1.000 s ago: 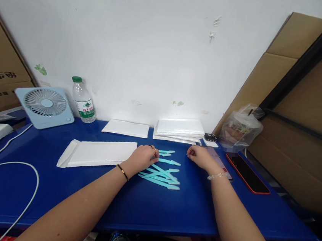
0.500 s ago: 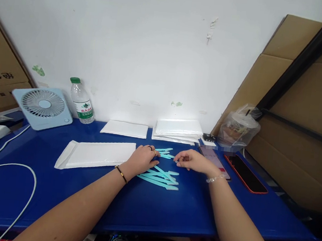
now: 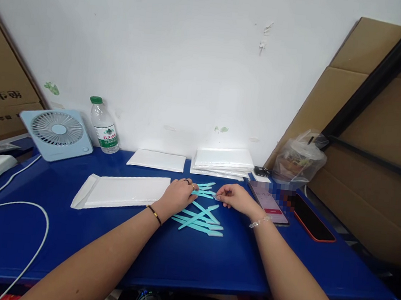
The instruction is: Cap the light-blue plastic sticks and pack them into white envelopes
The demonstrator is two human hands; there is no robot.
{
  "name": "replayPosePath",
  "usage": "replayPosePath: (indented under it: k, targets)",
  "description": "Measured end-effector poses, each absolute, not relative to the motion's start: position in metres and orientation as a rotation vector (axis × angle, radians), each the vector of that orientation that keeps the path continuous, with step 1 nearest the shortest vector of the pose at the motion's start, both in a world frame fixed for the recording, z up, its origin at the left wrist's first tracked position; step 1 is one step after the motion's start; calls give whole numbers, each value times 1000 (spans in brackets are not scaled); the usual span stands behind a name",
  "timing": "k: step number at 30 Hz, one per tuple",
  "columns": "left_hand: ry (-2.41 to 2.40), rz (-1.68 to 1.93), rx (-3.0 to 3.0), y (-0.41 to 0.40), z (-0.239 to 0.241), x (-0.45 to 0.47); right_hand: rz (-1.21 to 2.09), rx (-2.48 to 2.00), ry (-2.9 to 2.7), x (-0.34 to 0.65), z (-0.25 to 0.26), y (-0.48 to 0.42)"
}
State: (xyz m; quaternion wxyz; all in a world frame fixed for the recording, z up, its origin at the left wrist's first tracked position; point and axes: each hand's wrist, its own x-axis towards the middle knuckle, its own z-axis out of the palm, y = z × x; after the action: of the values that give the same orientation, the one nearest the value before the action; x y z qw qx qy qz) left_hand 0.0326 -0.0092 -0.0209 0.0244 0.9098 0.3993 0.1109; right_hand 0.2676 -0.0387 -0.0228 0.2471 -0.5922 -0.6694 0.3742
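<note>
Several turquoise eyebrow razors (image 3: 198,219) lie in a crossed pile on the blue table. Behind them a smaller group of eyebrow razors (image 3: 206,186) points rightward from under my left hand (image 3: 180,196). That hand's fingers are bent over the handle ends, closed on at least one razor; the grip is partly hidden. At the tip of one razor of this group, my right hand (image 3: 233,197) pinches a small clear blade cap (image 3: 216,197) between thumb and forefinger. A white padded envelope (image 3: 124,192) lies flat just left of my left hand.
More padded envelopes (image 3: 223,159) are stacked by the wall, beside a single envelope (image 3: 156,160). To the right are two phones (image 3: 269,205) (image 3: 315,219) and a bagged cup (image 3: 300,158). A fan (image 3: 58,130), water bottle (image 3: 104,128) and white cable (image 3: 43,229) occupy the left.
My right hand has moved slightly left, bringing the clear cap to a razor's tip. In the front pile, one razor now lies diagonally across the others. My left hand stays nearly in place.
</note>
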Motion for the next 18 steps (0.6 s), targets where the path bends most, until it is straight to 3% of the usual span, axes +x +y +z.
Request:
replayPosePath:
  k: [8, 14, 18]
  targets:
    - [1212, 556, 2768, -9, -23, 29, 941, -1615, -1893, 267, -21, -41]
    - [1158, 227, 2781, -14, -38, 33, 717, -1662, -2016, 260, -15, -46]
    - [1191, 218, 2764, -16, -47, 36, 461, -1588, -2199, 253, -12, -48]
